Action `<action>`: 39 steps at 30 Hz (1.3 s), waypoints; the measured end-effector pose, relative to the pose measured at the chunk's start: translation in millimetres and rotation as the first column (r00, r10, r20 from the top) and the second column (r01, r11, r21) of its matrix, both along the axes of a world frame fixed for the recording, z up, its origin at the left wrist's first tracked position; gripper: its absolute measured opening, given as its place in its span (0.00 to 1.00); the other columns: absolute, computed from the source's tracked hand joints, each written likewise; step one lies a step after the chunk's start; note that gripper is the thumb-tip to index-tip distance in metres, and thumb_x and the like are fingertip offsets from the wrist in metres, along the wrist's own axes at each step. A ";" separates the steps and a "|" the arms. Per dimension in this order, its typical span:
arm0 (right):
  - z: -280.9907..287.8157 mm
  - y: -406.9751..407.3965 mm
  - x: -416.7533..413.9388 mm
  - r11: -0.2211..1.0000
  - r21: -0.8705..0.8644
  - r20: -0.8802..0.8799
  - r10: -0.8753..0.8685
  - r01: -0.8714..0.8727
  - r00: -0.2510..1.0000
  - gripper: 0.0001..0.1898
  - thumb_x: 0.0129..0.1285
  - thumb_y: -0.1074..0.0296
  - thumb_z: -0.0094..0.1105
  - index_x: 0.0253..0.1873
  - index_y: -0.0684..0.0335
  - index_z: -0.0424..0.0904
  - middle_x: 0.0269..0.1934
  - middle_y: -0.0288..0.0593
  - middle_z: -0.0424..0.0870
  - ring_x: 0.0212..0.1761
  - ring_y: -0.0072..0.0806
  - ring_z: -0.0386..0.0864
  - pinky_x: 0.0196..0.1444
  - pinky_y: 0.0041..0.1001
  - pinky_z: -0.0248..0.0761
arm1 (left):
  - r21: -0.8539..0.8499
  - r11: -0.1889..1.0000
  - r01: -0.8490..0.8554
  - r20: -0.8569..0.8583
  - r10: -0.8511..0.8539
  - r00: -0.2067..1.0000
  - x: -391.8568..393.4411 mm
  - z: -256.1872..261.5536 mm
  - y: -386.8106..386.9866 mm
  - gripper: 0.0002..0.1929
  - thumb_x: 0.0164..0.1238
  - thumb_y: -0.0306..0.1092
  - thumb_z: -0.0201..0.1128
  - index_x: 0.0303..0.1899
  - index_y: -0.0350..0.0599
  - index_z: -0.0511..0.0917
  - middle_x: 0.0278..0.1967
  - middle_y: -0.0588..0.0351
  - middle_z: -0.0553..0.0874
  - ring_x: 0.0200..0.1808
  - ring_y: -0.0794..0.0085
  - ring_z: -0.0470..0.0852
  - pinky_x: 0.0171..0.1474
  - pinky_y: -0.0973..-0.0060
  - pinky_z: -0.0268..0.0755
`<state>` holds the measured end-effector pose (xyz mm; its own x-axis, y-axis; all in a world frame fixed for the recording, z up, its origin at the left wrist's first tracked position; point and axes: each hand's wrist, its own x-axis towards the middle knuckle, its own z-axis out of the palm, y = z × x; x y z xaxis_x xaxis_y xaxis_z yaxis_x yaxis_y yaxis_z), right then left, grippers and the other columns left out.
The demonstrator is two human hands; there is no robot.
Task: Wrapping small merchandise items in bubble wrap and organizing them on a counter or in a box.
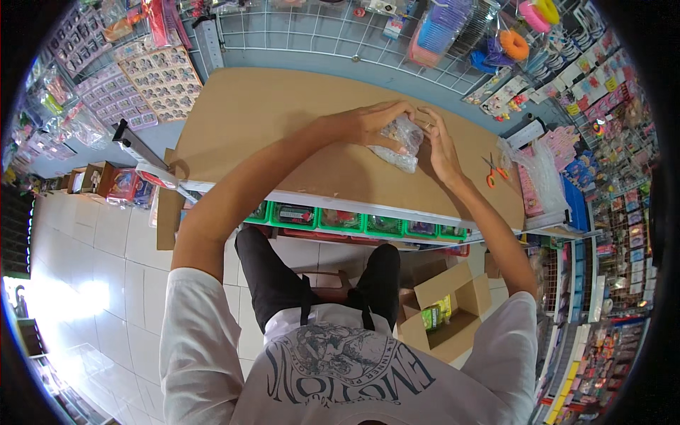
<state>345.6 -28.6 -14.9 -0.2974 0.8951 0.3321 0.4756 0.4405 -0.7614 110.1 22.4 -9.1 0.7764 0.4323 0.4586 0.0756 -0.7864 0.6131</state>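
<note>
A small bundle in clear bubble wrap (406,139) rests on the brown tabletop (297,95), towards its far right part. My left hand (383,119) grips it from the left, fingers arched over the far side and thumb pressed on the near side. What the wrap encloses is too blurred to tell. At the bundle's right side is my right hand (442,146), its fingers apart and bent towards the far edge of the wrap. A gap shows between that palm and the bundle. A ring is on one right finger.
Orange-handled scissors (495,171) lie open on the right of the table. Beyond them is more clear plastic wrap (547,175). Green baskets (340,219) line the shelf below. An open cardboard box (451,313) stands on the floor, right. A wire grid (319,32) with hanging goods backs the table.
</note>
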 end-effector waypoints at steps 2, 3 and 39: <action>-2.8 -0.6 -3.7 0.999 0.008 -0.008 -0.043 0.043 0.999 0.32 0.78 0.40 0.30 0.71 0.60 0.60 0.64 0.58 0.74 0.68 0.49 0.72 0.67 0.39 0.63 | 0.239 0.960 -0.147 0.048 0.140 0.989 -3.9 -0.2 1.0 0.31 0.61 0.52 0.71 0.57 0.46 0.68 0.51 0.48 0.78 0.55 0.57 0.77 0.56 0.63 0.69; -2.0 -4.6 -9.9 0.996 0.012 -0.010 -0.092 0.092 0.996 0.33 0.78 0.39 0.28 0.71 0.60 0.61 0.64 0.58 0.74 0.68 0.49 0.72 0.68 0.40 0.62 | 0.451 0.846 -0.284 0.131 0.252 0.959 -6.7 -3.3 1.1 0.32 0.58 0.53 0.73 0.55 0.43 0.70 0.49 0.46 0.78 0.51 0.56 0.79 0.53 0.63 0.71; 13.6 -82.4 -35.5 0.971 -0.022 0.160 -0.232 0.239 0.959 0.26 0.77 0.46 0.43 0.64 0.59 0.77 0.47 0.50 0.68 0.44 0.37 0.74 0.52 0.33 0.70 | -0.431 0.834 -0.344 0.308 0.494 0.813 26.6 -19.5 -55.5 0.19 0.63 0.32 0.68 0.54 0.37 0.75 0.53 0.41 0.82 0.54 0.56 0.82 0.57 0.64 0.74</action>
<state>310.1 -111.1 -1.3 -0.1219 0.9577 0.2606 0.6761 0.2724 -0.6846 136.7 -33.1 -28.6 0.2674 0.8565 0.4415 0.0441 -0.4686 0.8823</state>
